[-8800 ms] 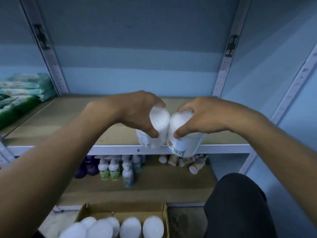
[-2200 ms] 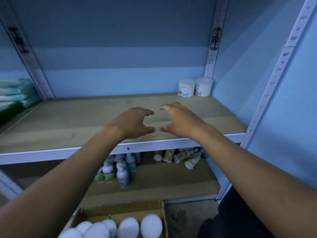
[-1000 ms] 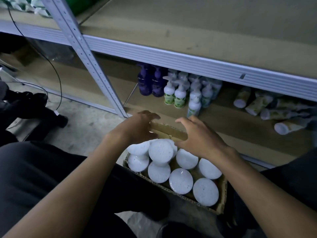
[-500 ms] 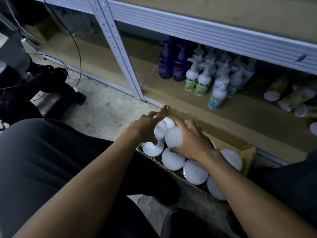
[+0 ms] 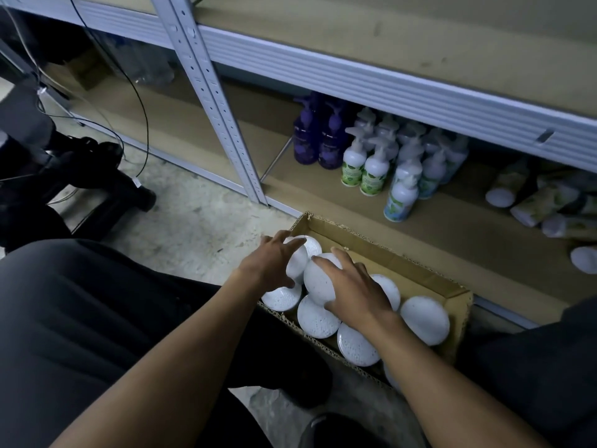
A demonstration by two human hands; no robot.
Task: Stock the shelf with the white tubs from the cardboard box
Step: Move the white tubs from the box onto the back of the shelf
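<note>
Cardboard box sits on the floor against the foot of the shelf, open side up. White tubs stand packed inside it, lids facing up, long axes vertical.

Left hand: fingers and thumb curled round a raised tub at the box's far left corner. That tub is tipped, lid turned toward the right hand, and sits above its neighbours.

Right hand: fingers spread over a second raised tub, thumb on its near edge; the grip is closed on it. This tub lies under the fingers, lid tilted toward the left, touching the left-hand tub.

Compared with half a second earlier: both tubs sit higher and more tilted, and the view has shifted slightly right, showing more of the lower shelf. Two seconds earlier both hands were empty at the upper shelf board, where two tubs stood at the back right.

Pump bottles stand on the lower shelf behind the box.
</note>
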